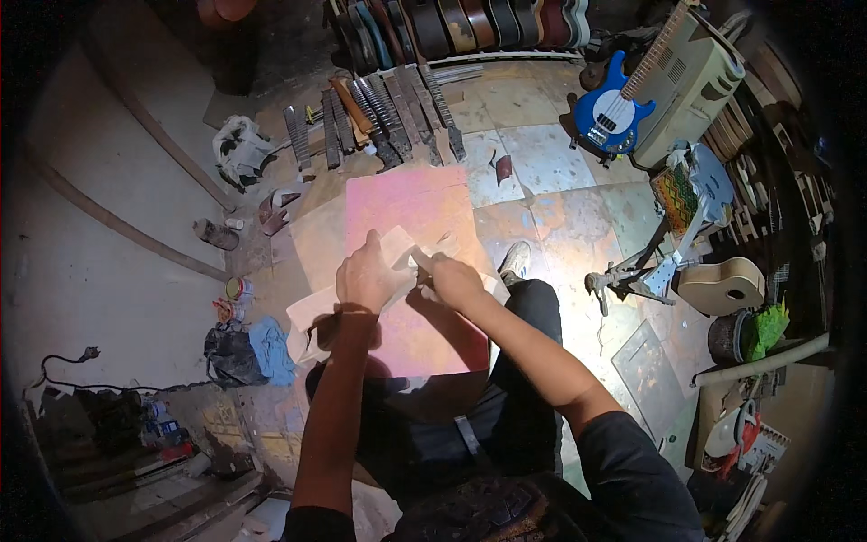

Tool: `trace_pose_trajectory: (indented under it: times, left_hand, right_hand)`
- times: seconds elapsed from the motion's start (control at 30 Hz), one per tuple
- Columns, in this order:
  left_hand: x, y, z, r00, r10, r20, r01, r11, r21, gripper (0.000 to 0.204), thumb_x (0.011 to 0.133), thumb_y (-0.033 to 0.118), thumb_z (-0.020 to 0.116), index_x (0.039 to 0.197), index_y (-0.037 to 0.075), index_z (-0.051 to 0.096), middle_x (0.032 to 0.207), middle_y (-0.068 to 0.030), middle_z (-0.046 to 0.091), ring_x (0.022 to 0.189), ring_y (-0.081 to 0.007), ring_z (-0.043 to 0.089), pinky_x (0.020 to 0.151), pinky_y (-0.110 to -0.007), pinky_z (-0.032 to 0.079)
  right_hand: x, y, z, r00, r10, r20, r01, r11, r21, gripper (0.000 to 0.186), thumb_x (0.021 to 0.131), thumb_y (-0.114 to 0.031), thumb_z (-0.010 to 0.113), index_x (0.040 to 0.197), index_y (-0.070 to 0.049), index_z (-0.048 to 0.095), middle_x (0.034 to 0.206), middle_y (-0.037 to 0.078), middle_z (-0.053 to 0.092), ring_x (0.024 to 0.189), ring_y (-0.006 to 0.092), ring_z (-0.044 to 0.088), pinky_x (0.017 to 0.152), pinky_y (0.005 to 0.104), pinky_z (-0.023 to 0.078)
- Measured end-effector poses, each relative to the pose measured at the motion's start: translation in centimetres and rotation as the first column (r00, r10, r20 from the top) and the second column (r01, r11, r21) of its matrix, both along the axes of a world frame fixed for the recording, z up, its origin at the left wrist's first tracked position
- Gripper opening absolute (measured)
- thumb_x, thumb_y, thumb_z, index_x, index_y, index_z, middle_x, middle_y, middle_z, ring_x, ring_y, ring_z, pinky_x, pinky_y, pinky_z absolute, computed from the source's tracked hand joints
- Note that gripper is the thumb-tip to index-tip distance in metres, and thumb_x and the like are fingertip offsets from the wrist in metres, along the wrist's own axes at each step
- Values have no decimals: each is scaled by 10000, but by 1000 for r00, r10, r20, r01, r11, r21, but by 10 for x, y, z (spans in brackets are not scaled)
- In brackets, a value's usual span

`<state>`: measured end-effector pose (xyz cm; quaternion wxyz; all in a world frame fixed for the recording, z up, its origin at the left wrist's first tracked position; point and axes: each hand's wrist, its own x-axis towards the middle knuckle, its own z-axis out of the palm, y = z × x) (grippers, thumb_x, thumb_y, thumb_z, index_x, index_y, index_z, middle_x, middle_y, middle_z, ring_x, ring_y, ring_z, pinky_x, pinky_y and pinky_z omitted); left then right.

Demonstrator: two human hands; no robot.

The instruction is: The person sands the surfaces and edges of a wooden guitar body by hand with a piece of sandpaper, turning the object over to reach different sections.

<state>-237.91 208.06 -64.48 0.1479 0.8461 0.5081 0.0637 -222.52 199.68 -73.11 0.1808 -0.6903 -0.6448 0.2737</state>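
Across the pink board [411,194]: one pale piece [312,309], probably light, stiff, fragile at thin edges; best held by broad ends. We list left hand [363,278] half-curled against it, right hand [454,280] curled tighter; what either grips, we cannot tell.

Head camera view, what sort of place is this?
Probably a guitar workshop: a row of guitar bodies lines the top of the view, what look like loose necks lie just below, and a pale acoustic guitar body sits at the right.

Pale wall [117,298], stained tiled floor [578,226]
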Motion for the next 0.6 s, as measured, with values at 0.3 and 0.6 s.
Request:
trace_pose_trajectory:
  times: [0.3,0.6]
  left_hand:
    - [0,0,-1,998,30,-56,-31,999,-18,647,738,519,802,1098,28,583,908,-252,743,868,-433,736,787,-513,578]
    - [6,-6,8,996,60,-63,-64,996,-65,724,673,451,872,1158,14,558,956,-280,730,933,-462,718,837,-532,563]
  right_hand:
    - [-7,-29,2,935,-23,-353,37,999,34,903,816,-157,799,1614,-174,377,1048,148,672,965,295,674,871,377,546]
    - [28,-5,-34,826,-459,-326,491,871,18,444,904,-138,655,1318,-62,517,969,189,662,909,371,688,807,441,552]
